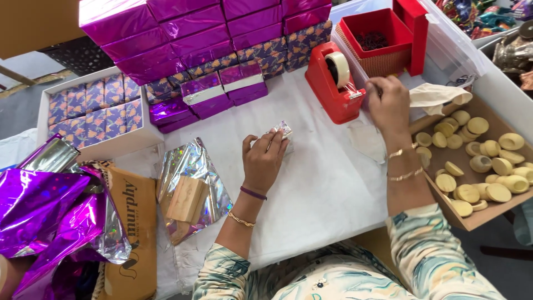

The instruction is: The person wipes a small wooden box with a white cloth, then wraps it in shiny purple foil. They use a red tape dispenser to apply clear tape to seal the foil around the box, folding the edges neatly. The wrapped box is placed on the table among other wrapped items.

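Silver-wrapped small box [283, 133] sits clasped under left hand [265, 161] fingers; right hand [387, 103] fingers pinch tape at red dispenser [332, 83].

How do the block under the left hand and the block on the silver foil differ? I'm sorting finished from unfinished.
The block under the left hand is wrapped in shiny foil; the block on the foil sheet is bare wood. The first is pressed to the table; the second lies untouched. The right hand is at the tape dispenser.

sleeves [427, 250]: cream-teal print | wrists: gold bangles (left adds purple band [253, 193])
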